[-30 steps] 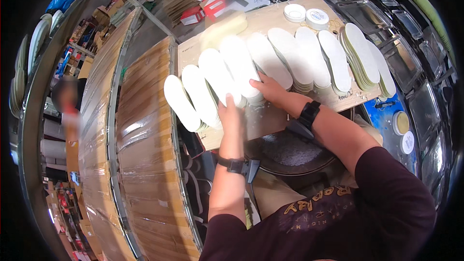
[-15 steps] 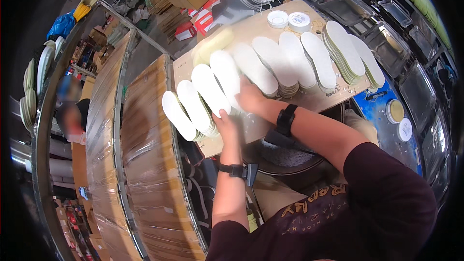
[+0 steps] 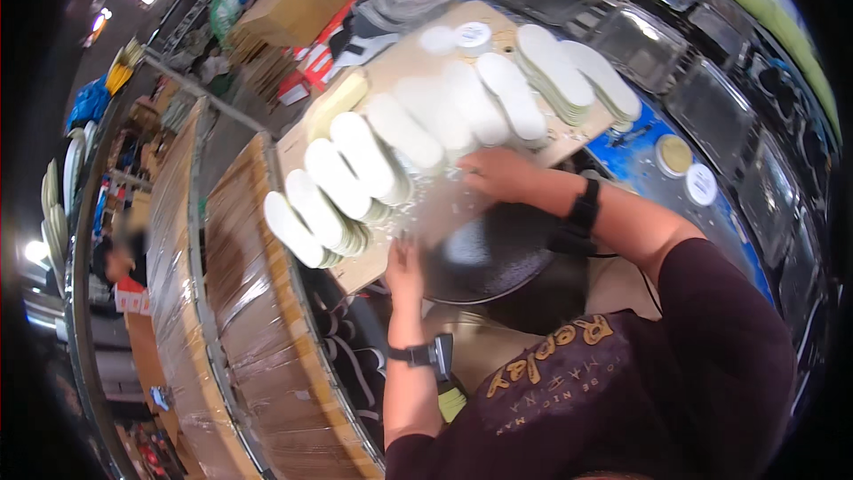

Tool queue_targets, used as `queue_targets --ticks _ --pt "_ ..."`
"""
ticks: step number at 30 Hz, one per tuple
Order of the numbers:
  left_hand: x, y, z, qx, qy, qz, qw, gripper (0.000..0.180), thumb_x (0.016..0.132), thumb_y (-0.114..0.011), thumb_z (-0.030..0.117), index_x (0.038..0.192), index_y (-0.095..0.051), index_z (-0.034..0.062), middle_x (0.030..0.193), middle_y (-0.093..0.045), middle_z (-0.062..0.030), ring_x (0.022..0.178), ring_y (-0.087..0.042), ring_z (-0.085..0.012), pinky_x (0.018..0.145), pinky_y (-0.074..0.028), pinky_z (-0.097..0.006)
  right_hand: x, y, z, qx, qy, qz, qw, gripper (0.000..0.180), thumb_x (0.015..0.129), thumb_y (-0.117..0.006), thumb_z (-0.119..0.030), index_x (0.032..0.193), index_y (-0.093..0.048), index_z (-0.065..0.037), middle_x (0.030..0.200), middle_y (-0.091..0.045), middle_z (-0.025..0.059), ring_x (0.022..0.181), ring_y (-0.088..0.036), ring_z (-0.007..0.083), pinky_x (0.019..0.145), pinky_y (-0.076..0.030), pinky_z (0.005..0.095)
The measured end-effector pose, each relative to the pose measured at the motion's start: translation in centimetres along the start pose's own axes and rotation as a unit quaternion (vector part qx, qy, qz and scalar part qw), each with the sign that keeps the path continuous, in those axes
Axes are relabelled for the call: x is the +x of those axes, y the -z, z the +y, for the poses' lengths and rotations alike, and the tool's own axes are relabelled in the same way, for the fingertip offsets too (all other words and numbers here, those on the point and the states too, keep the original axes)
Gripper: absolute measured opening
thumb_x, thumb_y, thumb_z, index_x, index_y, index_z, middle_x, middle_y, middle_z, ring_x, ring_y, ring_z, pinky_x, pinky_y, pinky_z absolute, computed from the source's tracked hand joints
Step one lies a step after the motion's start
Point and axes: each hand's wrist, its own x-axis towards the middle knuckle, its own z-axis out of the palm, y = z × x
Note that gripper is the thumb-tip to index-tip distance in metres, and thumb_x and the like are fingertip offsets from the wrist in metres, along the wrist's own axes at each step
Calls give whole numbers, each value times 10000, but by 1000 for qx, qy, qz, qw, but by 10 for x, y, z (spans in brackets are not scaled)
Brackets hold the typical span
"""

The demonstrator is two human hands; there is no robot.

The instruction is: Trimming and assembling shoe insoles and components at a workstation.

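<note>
White shoe insoles (image 3: 511,98) lie fanned out in stacks across a light brown board. At the board's left part is a row of insole stacks (image 3: 366,158), with pale green edges showing beneath the white tops. My right hand (image 3: 502,172) hovers at the near ends of the middle insoles, its fingers pointing left and smeared by motion. Whether anything is between them cannot be made out. Close to the board's near edge, my left hand (image 3: 404,271) is raised with its fingers stretched out, apart from the stacks. A pale yellow insole-shaped piece (image 3: 338,105) lies at the far left.
A dark round basin (image 3: 489,258) sits below the board (image 3: 360,274). Round white containers (image 3: 473,34) stand at its far edge. On the blue surface (image 3: 635,156) to the right are a yellow-filled tub (image 3: 675,153) and a white lid (image 3: 701,185). Wrapped brown panels (image 3: 258,302) stand on the left.
My left hand has drawn back from the left insole stacks toward the board's near edge. My right hand has moved off to the right, away from those stacks. The whole view has shifted.
</note>
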Motion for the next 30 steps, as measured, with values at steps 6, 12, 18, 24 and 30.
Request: queue_targets --ticks 6,12,18,24,30 --pt "-97 -43 -49 214 -17 -226 950 319 893 -600 199 1144 -644 6 1084 -674 -179 1023 -641 -295 965 -440 -393 -174 163 45 -81 -244 75 963 248 813 -633 -190 1013 -692 -55 897 -686 180 837 -661 344 752 -524 416" --pt "-144 -79 -62 513 -238 -181 805 506 711 -672 171 1199 -578 75 1085 -610 -141 1136 -521 -313 1109 -223 -535 -353 279 98 -279 -450 158 833 257 793 -652 -173 1029 -697 -82 1056 -649 176 983 -625 361 869 -503 434" --pt "-145 -84 -65 539 -225 -194 788 546 685 -664 120 1215 -541 64 1124 -588 -168 1152 -502 -330 1130 -193 -529 -550 366 111 -362 -646 227 633 324 808 -624 -115 1127 -632 -57 1260 -538 171 1096 -588 356 930 -484 442" --pt "-152 -86 -66 567 -247 -171 767 532 659 -676 103 1174 -554 44 1060 -590 -170 1103 -483 -356 1050 -278 -497 -696 367 101 -325 -743 235 536 277 812 -614 -156 1031 -680 1 1135 -614 252 1030 -611 396 906 -488 456" --pt "-143 -97 -68 612 -227 -131 746 367 681 -671 83 1042 -617 37 974 -620 -161 980 -548 -367 858 -381 -468 -668 306 77 -292 -712 144 622 329 821 -641 -317 878 -709 0 922 -668 239 891 -642 403 805 -508 471"
